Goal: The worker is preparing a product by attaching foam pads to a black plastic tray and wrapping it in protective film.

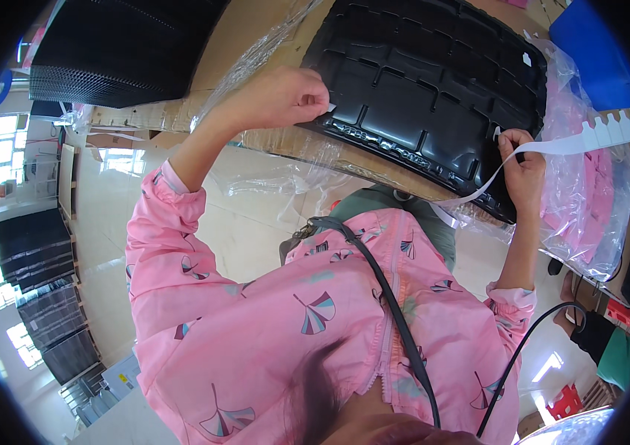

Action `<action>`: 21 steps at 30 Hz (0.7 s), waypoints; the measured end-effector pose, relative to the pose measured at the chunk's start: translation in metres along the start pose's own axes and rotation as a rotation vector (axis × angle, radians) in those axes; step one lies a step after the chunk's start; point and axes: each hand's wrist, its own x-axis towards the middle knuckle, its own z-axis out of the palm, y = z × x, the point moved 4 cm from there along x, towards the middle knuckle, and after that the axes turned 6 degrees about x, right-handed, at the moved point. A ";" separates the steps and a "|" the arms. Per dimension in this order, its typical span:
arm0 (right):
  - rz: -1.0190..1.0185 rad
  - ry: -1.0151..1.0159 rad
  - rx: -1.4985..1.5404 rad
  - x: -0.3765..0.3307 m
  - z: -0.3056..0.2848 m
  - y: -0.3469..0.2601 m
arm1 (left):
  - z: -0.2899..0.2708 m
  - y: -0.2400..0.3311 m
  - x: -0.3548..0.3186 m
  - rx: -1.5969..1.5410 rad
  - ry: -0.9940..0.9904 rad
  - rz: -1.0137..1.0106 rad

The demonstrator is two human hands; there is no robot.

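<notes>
A black moulded plastic tray (404, 93) with raised ribs lies on the table in front of me. My left hand (293, 96) is closed at the tray's near left corner, and a small white piece (331, 107) shows at its fingertips. Over the tray's right edge, my right hand (524, 167) pinches a white sticker strip (571, 144). One end of the strip, notched along its edge, stretches out to the right; the other hangs in a curl past the tray's near edge. A small white tab (497, 132) shows by the right fingertips. Another white label (527, 58) sits on the tray's far right part.
Black stacked trays (118, 52) stand at the table's far left. Clear plastic film (256, 59) lies beside them. Bagged pink material (589, 200) and a blue bin (601, 55) are at the right. More black stacks (37, 248) stand along the left wall. A black cable (523, 348) hangs nearby.
</notes>
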 end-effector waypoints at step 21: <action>0.031 -0.268 0.345 0.070 0.056 -0.056 | 0.044 0.045 0.119 -1.629 -0.007 -0.366</action>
